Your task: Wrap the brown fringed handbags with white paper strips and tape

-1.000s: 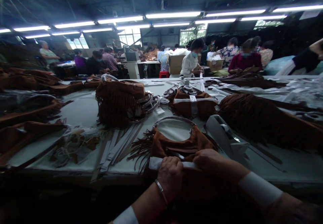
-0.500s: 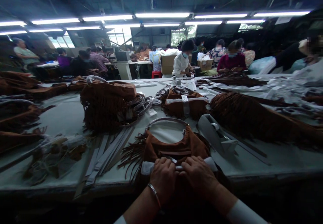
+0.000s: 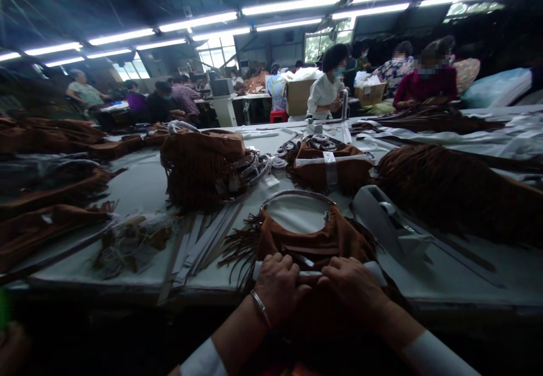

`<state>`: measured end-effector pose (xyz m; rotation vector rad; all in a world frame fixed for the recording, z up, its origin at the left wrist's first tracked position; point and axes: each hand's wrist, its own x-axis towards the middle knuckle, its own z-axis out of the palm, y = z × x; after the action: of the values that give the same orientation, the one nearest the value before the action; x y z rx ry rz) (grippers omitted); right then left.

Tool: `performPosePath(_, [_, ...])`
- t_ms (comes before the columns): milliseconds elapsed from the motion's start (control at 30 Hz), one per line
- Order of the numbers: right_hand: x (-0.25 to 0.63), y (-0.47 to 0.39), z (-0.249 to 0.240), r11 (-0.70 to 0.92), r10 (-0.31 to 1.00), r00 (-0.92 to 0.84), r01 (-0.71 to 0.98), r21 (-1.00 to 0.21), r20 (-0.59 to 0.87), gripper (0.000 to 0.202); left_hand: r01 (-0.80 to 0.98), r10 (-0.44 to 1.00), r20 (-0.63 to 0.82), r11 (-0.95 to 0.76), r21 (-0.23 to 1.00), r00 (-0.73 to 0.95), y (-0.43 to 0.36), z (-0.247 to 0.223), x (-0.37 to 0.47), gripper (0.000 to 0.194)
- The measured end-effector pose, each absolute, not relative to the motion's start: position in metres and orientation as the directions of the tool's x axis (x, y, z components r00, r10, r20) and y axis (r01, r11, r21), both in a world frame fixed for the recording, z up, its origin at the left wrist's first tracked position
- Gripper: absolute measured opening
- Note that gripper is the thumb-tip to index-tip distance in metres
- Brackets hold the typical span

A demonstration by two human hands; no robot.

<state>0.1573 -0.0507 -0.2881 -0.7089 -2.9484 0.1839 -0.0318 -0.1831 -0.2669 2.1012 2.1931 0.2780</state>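
Note:
A brown fringed bag lies at the table's front edge, its wrapped handle arched away from me. Across the bag runs a white strip. My left hand, with a bracelet at the wrist, has its fingers curled over the strip's left part. On the right part, my right hand grips the same strip with bent fingers. A short stretch of it shows between the hands. Just right of the bag stands a grey tape dispenser.
Flat pale strips lie left of the bag. Stacked fringed bags, a banded bag and a fringe pile sit behind. Another person's hand shows at lower left. Several people work beyond the table.
The view has tilted and shifted, so the table's items appear farther right. Another person's hand has come into view at lower left. My hands keep their hold on the strip.

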Motion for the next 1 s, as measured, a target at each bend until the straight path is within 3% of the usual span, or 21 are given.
performPosePath(600, [0.156,-0.057,-0.275,0.873,0.488,-0.867,0.481,-0.085,0.104,0.022,0.991,0.999,-0.01,0.041,0.127,-0.04,-0.164,-0.262,-0.04,0.055])
performPosePath(700, [0.156,-0.058,-0.276,0.867,0.496,-0.863,0.488,-0.095,0.098,0.022,0.986,0.987,0.09,0.119,0.116,-0.13,-0.17,-0.264,-0.028,0.048])
performPosePath(800, [0.156,-0.057,-0.277,0.866,0.498,-0.863,0.489,-0.102,0.085,0.022,0.985,0.983,0.169,0.041,0.165,-0.069,-0.174,-0.271,-0.014,0.024])
performPosePath(1000, [0.159,-0.055,-0.277,0.864,0.497,-0.863,0.484,-0.14,0.087,0.024,0.981,0.998,0.066,-0.012,0.192,-0.001,-0.172,-0.281,-0.012,0.02])
